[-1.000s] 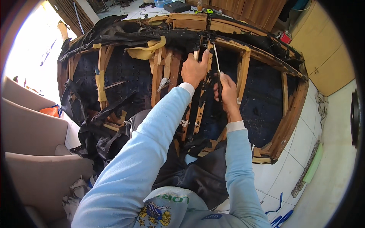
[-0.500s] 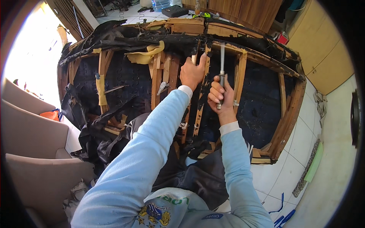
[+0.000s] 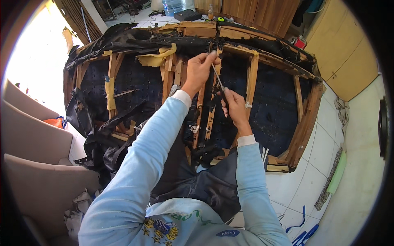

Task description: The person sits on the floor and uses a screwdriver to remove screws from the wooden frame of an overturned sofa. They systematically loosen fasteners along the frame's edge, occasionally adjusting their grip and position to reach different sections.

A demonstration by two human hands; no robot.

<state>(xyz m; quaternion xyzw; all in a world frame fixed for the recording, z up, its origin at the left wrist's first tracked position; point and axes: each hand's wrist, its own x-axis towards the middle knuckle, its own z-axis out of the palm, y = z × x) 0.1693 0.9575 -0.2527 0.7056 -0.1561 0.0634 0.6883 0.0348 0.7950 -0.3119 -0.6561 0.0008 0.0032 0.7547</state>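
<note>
My right hand (image 3: 234, 107) grips the dark handle of a screwdriver-like tool (image 3: 217, 76), its thin metal shaft pointing up and away. My left hand (image 3: 199, 71) has thumb and fingers closed at the shaft's far end, by the upper end of the middle slats; what they pinch I cannot make out. Both hands are over an exposed wooden furniture frame (image 3: 308, 119) with dark backing panels (image 3: 273, 102). Torn black fabric (image 3: 113, 39) runs along its far rail and hangs at the left, and a piece of yellow foam (image 3: 152, 59) lies left of my left hand.
Padded grey-beige furniture pieces (image 3: 41, 180) stand at the left. A wooden cabinet (image 3: 266, 16), water jug (image 3: 172, 7) and black case (image 3: 187, 15) are at the back. A green roll (image 3: 337, 176) and blue straps (image 3: 303, 233) lie on the tiled floor (image 3: 299, 184) at the right.
My left hand has shifted a little left and up, its fingertips now meeting the tool's shaft. My right hand has moved left since half a second ago, and the shaft now slants toward the left hand.
</note>
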